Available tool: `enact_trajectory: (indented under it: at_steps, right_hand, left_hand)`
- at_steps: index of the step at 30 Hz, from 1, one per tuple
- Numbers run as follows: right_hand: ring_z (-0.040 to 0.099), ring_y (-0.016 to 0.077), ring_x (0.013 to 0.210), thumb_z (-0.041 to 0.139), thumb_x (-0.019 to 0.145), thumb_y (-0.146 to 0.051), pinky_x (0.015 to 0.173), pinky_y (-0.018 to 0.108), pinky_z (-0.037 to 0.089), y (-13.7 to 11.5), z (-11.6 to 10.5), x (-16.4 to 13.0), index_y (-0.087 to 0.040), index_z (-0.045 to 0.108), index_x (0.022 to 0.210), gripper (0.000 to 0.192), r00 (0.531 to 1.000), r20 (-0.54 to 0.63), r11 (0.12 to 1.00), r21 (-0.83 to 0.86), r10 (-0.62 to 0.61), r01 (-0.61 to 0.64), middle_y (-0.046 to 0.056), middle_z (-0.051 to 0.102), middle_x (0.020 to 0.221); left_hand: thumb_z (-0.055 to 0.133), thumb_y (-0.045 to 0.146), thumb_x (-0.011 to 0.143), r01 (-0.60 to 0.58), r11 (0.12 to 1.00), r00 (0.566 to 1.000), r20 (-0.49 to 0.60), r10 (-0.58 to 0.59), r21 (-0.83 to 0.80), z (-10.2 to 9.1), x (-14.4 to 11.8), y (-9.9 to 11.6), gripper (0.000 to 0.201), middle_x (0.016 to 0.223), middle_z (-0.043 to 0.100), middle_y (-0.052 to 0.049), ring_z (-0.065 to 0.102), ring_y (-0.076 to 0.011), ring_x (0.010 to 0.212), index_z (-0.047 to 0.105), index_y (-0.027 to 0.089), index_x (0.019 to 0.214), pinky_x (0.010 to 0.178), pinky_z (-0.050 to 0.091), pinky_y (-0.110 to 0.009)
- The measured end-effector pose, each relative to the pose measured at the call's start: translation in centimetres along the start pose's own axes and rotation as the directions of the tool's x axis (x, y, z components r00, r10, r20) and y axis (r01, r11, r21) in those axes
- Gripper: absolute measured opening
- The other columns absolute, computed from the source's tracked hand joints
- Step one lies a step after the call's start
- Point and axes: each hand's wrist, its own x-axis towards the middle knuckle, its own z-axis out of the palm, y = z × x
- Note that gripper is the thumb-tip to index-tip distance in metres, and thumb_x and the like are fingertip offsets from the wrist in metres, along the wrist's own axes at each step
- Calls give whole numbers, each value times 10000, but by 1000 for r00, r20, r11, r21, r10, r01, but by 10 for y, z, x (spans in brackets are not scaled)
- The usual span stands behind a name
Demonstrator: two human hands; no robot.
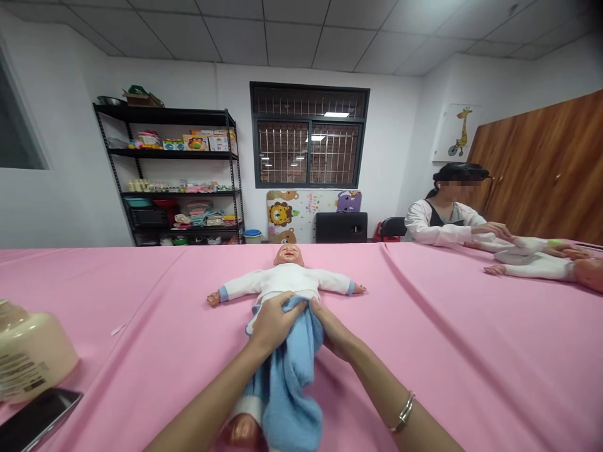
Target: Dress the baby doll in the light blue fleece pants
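Observation:
A baby doll (288, 276) in a white top with blue cuffs lies on its back in front of me, arms spread and head away from me. Over its lower body hangs a light blue cloth (296, 383), bunched at the waist and falling toward me. My left hand (276, 320) grips the cloth's upper edge, thumb and fingers closed on it. On the other side my right hand (332, 326) pinches the same edge near the doll's waist. One doll foot (244, 430) shows below a white cuff; the other is hidden by the cloth.
A pink sheet (424, 351) covers the table. At the left stand a cream bottle (32, 351) and a dark phone-like object (38, 420). Across the right side a person (445, 213) handles another doll (546, 263). Shelves (179, 154) line the back wall.

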Motion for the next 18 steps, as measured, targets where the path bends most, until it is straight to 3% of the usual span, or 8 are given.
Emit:
enact_trajectory:
  at_steps: [4,7,10,12,15,18]
  right_hand:
    - [549,232,1081,572,777,-539,930,412,420,3,-8,-2,-232,501,1216,540,995,103,993,-116,16,-4,82,592,1173]
    - [569,230,1019,723,672,-439,891,374,433,5,-16,1,-196,596,1087,497,990,140,984,-181,31,-6,73,630,1087]
    - [596,194,784,690,679,-480,763,346,451,9,-25,8,-153,666,859,374,1000,-2,966,-259,-1,0,43,664,818]
    - [565,169,675,652,701,-487,689,327,439,12,-31,13,-150,673,779,346,986,-132,947,-318,-97,50,17,640,697]
    - [572,188,762,631,697,-414,713,319,438,14,-40,18,-177,684,870,297,912,-301,926,-336,-278,171,15,669,803]
    - [576,219,881,591,682,-356,773,336,448,12,-47,20,-193,680,919,300,844,-412,921,-326,-342,214,27,680,917]
  left_hand:
    - [474,458,815,81,987,993,-92,-69,142,13,18,-16,321,744,626,14,534,-133,699,611,175,756,657,361,-238]
    - [468,476,810,128,973,987,-120,-106,192,17,19,-26,343,710,605,17,511,-122,655,599,169,731,594,331,-230]
    - [461,484,815,89,973,992,-109,-67,212,15,14,-29,343,744,612,13,530,-131,699,606,177,762,613,346,-237]
    - [436,483,834,31,977,996,-83,-13,209,11,10,-29,342,817,624,1,550,-147,786,607,188,820,697,381,-254]
    - [453,513,821,-69,973,997,33,63,219,5,6,-27,369,970,613,-32,549,-183,929,594,202,959,837,401,-301]
    - [597,580,693,-167,957,972,202,119,239,3,2,-23,605,1196,526,-56,519,-226,1056,501,243,1186,900,413,-343]
